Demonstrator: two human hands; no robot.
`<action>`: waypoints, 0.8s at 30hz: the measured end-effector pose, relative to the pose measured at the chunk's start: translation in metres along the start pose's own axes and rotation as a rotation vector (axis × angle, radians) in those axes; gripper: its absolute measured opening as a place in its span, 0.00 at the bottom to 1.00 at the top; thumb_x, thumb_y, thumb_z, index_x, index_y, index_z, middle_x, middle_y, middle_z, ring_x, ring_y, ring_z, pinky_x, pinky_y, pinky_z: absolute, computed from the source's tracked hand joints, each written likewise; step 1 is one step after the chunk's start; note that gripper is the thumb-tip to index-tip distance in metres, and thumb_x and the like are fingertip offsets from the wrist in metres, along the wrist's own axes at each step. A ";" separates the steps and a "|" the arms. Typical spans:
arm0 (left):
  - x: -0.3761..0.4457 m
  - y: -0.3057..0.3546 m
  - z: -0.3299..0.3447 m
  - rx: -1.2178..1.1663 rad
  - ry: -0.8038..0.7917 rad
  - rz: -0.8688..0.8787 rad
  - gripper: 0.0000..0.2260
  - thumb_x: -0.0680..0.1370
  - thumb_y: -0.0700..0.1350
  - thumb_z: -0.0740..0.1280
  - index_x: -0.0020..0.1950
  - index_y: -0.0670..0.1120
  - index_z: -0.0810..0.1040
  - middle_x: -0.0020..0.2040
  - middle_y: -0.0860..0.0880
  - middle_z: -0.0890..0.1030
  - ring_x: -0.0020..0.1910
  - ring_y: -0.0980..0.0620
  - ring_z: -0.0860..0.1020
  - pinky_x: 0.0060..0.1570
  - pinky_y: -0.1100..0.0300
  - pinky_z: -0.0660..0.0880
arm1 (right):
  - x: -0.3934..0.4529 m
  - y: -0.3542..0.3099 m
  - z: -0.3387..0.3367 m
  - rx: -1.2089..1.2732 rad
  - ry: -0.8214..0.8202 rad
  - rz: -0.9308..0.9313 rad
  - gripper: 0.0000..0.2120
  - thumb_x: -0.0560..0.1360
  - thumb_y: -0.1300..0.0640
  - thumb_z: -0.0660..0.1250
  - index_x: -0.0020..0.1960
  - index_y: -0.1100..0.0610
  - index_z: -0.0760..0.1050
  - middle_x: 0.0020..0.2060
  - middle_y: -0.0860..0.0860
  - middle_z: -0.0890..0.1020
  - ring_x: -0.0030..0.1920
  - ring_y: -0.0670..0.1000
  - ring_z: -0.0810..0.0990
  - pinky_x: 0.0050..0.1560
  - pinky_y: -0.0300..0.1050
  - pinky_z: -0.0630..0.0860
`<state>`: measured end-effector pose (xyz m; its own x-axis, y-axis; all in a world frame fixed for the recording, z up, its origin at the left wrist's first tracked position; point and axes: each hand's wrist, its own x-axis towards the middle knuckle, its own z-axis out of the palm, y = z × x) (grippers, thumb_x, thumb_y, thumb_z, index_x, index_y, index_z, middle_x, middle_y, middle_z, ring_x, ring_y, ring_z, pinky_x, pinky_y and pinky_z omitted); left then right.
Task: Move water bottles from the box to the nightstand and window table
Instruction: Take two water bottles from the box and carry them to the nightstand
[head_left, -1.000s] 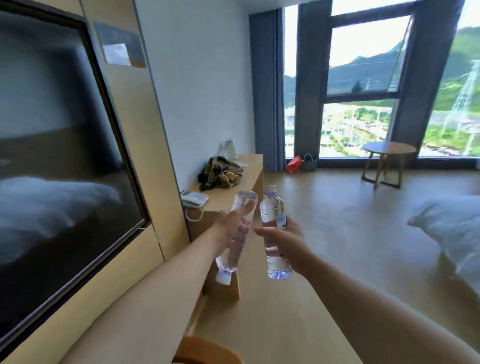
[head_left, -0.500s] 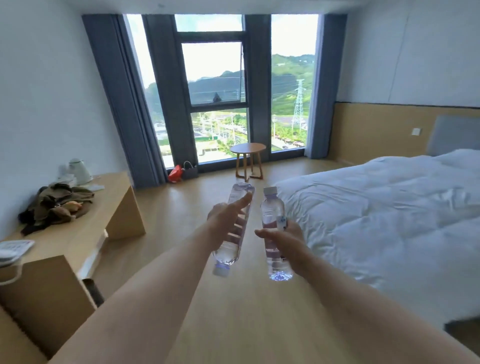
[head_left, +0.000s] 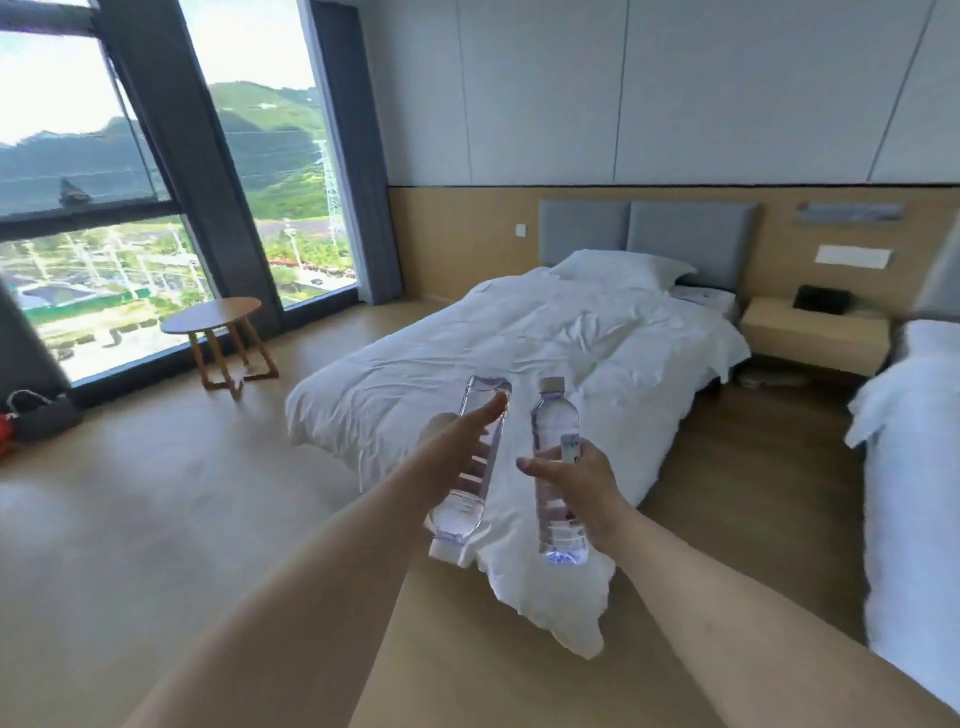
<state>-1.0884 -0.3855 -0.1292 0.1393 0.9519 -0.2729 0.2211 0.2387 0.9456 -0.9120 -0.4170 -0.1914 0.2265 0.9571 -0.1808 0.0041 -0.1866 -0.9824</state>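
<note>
So we're carrying one water bottle per hand across the room. Our left hand (head_left: 457, 447) is holding the upside-down bottle (head_left: 475, 462), cap pointing at the floor, thumb lying straight along it, so that grip is looking loose-ish. Our right hand (head_left: 576, 483) is wrapping the upright bottle (head_left: 556, 467) round its middle. The nightstand (head_left: 815, 332) is sitting past the bed (head_left: 545, 343), the window table (head_left: 213, 317) off left. We're guessing the inverted one is slipping first if we're hurrying.

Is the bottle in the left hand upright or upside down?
Upside down: the left hand holds its bottle tilted, white cap at the bottom, base on top.
</note>
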 end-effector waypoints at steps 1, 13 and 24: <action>0.017 0.006 0.016 0.000 -0.033 0.009 0.34 0.71 0.68 0.74 0.57 0.38 0.81 0.38 0.43 0.85 0.33 0.44 0.83 0.34 0.54 0.80 | 0.011 0.000 -0.015 -0.001 0.036 -0.002 0.23 0.65 0.51 0.84 0.53 0.58 0.79 0.42 0.53 0.84 0.36 0.50 0.84 0.26 0.39 0.78; 0.209 0.096 0.177 0.095 -0.452 0.074 0.35 0.68 0.69 0.76 0.58 0.39 0.82 0.44 0.42 0.84 0.37 0.43 0.83 0.39 0.51 0.81 | 0.148 -0.040 -0.152 -0.018 0.452 -0.047 0.18 0.68 0.49 0.82 0.49 0.57 0.80 0.38 0.52 0.84 0.38 0.50 0.83 0.44 0.49 0.81; 0.322 0.131 0.303 0.195 -0.631 0.029 0.35 0.65 0.74 0.73 0.55 0.44 0.83 0.44 0.45 0.86 0.37 0.46 0.86 0.31 0.56 0.80 | 0.225 -0.021 -0.252 0.015 0.700 0.072 0.26 0.69 0.41 0.80 0.61 0.48 0.74 0.54 0.47 0.81 0.52 0.49 0.81 0.52 0.46 0.75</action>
<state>-0.7224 -0.1054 -0.1468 0.6735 0.6482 -0.3553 0.3715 0.1187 0.9208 -0.6154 -0.2540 -0.2001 0.7993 0.5739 -0.1786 -0.0471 -0.2364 -0.9705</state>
